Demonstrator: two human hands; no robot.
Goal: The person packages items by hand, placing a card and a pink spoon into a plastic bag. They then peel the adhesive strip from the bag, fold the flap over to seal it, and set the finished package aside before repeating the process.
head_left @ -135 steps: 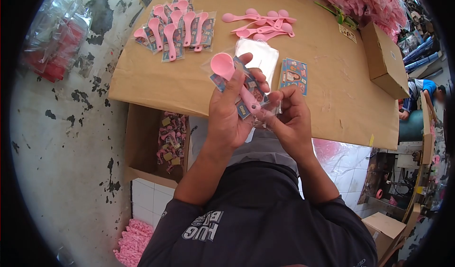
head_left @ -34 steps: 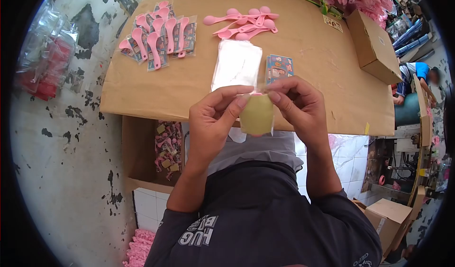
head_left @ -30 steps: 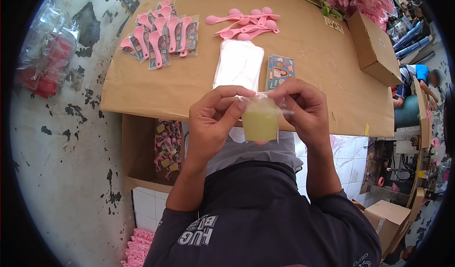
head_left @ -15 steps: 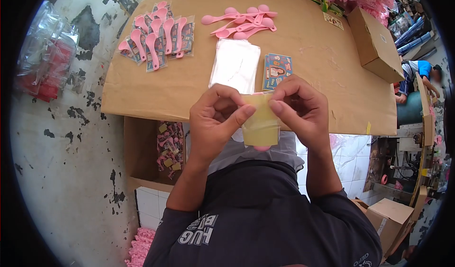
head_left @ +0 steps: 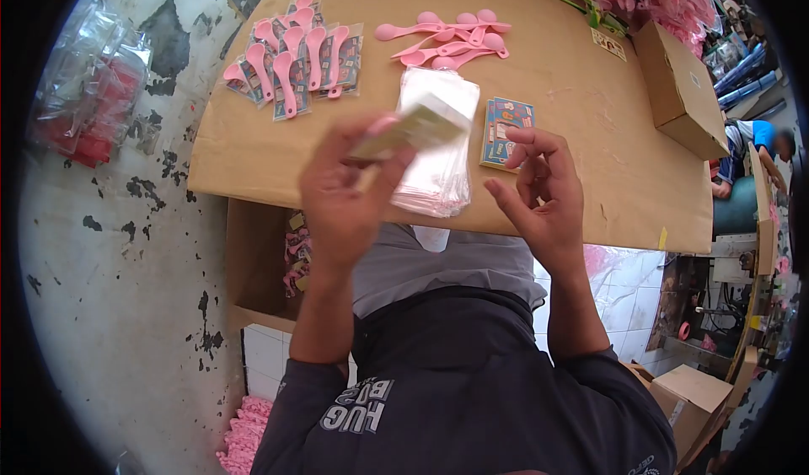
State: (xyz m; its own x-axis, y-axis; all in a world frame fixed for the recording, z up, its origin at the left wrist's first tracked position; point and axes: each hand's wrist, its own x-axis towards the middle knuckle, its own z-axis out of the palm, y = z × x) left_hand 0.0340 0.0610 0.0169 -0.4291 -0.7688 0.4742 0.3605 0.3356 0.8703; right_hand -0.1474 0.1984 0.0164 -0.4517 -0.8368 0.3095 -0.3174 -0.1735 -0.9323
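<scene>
**One packet [head_left: 403,134] up in our left hand [head_left: 341,201]**

We had lots of wrapped spoons [head_left: 313,58] in a heap on the table [head_left: 624,188], each with a card, and they looked all done. The loose spoons [head_left: 459,49] lay bare in their own pile, so it seemed those were left to do. The clear bags [head_left: 455,180] and the picture cards [head_left: 518,117] sat side by side near us.

Our left fingers were pinched shut on the packet, which we held up over the table's near edge, by the bags. It was blurry (a bit of pink peeked out), so we could not tell if it was sealed. Our right hand [head_left: 543,193] held nothing, its thumb and curly fingers wide apart beside the cards.

Under the table, an open brown box [head_left: 253,260] had pink spoons with little cards [head_left: 297,252] inside. We could not see into the box on the table [head_left: 684,96].
</scene>
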